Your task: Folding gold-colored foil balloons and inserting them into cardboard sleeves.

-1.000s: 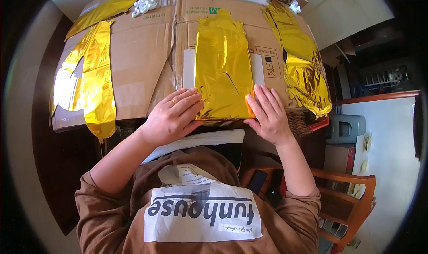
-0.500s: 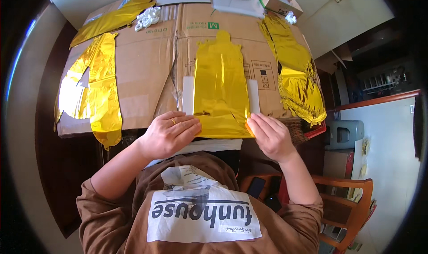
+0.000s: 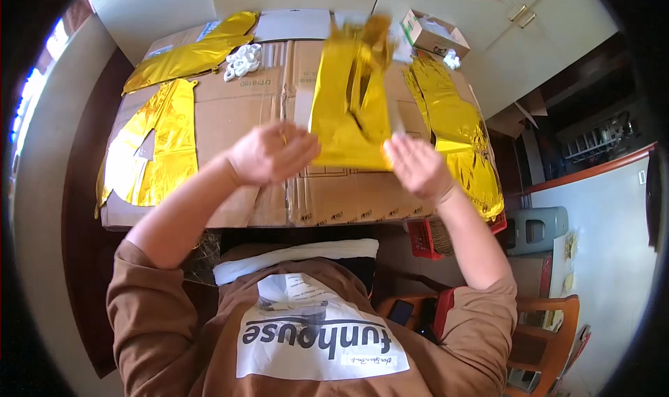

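A flat gold foil balloon (image 3: 348,129) is lifted over the middle of the cardboard, its far end blurred by motion. Its near left corner is pinched in my left hand (image 3: 275,153), fingers closed and slightly smeared. On the opposite near corner, my right hand (image 3: 418,164) is also closed. Pale edges of a white sheet (image 3: 304,108) show beside the foil; whether it is lifted too, I cannot tell. Left of my hands lies another gold foil balloon (image 3: 178,129) with a cut-out in its middle. More crumpled gold foil (image 3: 453,118) lies to the right.
Flattened cardboard (image 3: 237,118) covers the table. Gold foil pieces (image 3: 174,52) and a white coiled bundle (image 3: 243,61) lie at the back left. An open carton (image 3: 435,38) stands at the back right. Below the near edge are a red basket (image 3: 421,240) and a wooden chair (image 3: 550,334).
Both hands have moved up and away from the table's near edge, carrying the gold foil balloon. Its far end, flat before, is now raised and folding.
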`<state>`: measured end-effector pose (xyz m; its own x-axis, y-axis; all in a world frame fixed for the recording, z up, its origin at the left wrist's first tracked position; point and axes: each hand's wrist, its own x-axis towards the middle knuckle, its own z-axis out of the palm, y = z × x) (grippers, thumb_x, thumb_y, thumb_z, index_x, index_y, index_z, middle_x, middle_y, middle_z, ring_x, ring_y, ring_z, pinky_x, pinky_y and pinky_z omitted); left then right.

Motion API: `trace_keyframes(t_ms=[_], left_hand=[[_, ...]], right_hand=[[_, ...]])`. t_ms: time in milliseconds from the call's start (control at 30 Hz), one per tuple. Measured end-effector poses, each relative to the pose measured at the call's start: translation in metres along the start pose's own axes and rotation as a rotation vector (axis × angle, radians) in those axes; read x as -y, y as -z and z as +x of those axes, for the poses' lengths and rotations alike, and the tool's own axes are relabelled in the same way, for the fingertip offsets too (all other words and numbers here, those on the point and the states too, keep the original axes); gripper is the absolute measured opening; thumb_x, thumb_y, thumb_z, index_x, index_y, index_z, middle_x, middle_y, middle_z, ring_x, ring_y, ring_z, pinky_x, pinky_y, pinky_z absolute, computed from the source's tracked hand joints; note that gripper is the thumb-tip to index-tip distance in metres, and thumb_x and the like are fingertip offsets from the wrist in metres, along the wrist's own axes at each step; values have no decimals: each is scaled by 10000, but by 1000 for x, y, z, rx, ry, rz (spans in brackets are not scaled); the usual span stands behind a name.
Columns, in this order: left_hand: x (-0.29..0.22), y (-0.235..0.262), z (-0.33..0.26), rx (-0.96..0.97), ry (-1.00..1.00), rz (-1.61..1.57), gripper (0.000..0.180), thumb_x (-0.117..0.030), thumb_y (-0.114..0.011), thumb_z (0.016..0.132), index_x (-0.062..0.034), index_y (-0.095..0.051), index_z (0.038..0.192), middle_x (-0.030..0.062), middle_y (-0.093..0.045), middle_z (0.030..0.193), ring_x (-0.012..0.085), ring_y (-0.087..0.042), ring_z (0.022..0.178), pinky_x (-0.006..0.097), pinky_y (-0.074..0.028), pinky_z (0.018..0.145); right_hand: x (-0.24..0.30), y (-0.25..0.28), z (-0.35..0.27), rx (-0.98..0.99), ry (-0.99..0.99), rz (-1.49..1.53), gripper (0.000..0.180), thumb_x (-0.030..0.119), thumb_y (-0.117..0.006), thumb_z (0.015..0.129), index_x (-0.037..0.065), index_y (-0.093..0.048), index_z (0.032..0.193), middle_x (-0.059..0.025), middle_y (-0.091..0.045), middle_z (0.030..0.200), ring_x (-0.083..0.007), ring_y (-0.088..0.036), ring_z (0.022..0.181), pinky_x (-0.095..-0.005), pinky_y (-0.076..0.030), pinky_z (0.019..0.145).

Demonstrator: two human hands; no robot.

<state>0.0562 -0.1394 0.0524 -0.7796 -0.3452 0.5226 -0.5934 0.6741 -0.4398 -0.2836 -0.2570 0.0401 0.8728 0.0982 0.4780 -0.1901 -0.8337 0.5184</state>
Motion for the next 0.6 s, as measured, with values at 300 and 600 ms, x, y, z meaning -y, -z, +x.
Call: trace_keyframes(t_ms=[300, 600], left_hand=[[-67, 2, -10, 232, 362, -418, 416, -206, -685, 808, -14, -653, 1176, 114, -646, 1107, 288, -657, 1051, 411, -552, 856], [-63, 24, 50, 513, 935, -571, 494, -293, -692, 909, -11, -609, 1305, 165, -616, 1318, 362, -593, 1185, 484, -413, 1074]], right_hand=[[34, 20, -16, 286, -150, 344, 394, 240, -664, 912, -14, -664, 1213, -234, -682, 1191, -335, -684, 1084, -374, -572, 885], [59, 26, -19, 323, -361, 340, 472, 294, -721, 877, 27, -656, 1260, -240, -633, 1287, -368, -615, 1202, -433, -519, 985]])
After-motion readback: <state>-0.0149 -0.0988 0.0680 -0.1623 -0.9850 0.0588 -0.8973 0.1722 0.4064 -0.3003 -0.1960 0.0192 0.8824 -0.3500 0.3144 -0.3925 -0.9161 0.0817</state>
